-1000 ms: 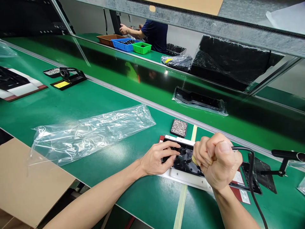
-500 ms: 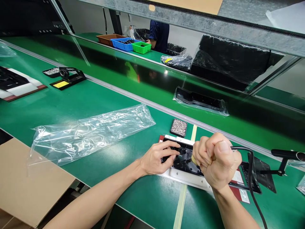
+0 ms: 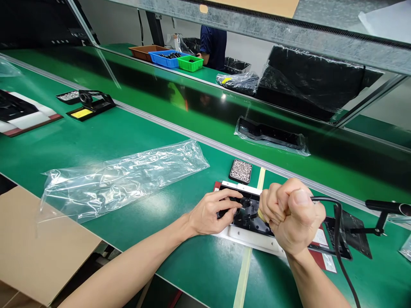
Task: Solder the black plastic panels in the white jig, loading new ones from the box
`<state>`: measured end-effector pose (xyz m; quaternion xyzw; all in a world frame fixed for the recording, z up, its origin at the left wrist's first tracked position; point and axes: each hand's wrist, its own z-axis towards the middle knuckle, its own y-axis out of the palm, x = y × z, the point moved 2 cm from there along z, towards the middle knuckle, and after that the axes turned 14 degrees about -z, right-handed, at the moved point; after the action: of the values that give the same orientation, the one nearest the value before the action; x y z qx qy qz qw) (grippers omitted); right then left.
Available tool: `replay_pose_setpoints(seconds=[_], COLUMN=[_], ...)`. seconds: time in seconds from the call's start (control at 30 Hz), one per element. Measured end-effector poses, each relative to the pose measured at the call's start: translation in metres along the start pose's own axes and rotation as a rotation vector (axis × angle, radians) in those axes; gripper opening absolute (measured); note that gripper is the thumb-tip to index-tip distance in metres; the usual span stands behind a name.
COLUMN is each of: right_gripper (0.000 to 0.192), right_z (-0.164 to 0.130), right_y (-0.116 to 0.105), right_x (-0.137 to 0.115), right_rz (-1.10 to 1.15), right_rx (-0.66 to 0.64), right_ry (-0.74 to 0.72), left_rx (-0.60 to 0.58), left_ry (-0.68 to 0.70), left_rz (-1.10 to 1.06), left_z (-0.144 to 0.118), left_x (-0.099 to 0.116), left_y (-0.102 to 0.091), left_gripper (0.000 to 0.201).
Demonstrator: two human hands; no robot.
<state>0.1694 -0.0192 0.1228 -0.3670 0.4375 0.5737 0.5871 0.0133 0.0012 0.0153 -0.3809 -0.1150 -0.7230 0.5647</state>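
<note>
Almost nothing has shifted over the last second: the right hand (image 3: 293, 220) stays clenched in a fist around a corded tool whose black cable (image 3: 337, 231) loops out past the wrist, its tip hidden behind the fingers. The left hand (image 3: 212, 212) still presses its fingertips on the black part (image 3: 247, 214), which sits in a white fixture (image 3: 253, 239) on the green tabletop (image 3: 128, 137). The steadiness suggests one fastening spot remains under work. Behind, a tray of screws (image 3: 241, 171) waits just beyond the fixture; a clear plastic bag (image 3: 122, 179) lies to the left.

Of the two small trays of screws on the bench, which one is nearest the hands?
The screw tray just beyond the left hand; the other tray lies far left.
</note>
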Motion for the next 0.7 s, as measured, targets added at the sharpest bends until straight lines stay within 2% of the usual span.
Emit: replay_pose_setpoints(seconds=[0.7], right_gripper=[0.044], right_z=[-0.0003], right_y=[0.0004], right_x=[-0.0004], right_rz=[0.046], right_rx=[-0.025], right_ry=[-0.007], left_rx=[-0.002], left_ry=[-0.021], left_rz=[0.005], left_z=[-0.0004], left_x=[-0.0001], left_y=[0.0001], left_gripper=[0.023])
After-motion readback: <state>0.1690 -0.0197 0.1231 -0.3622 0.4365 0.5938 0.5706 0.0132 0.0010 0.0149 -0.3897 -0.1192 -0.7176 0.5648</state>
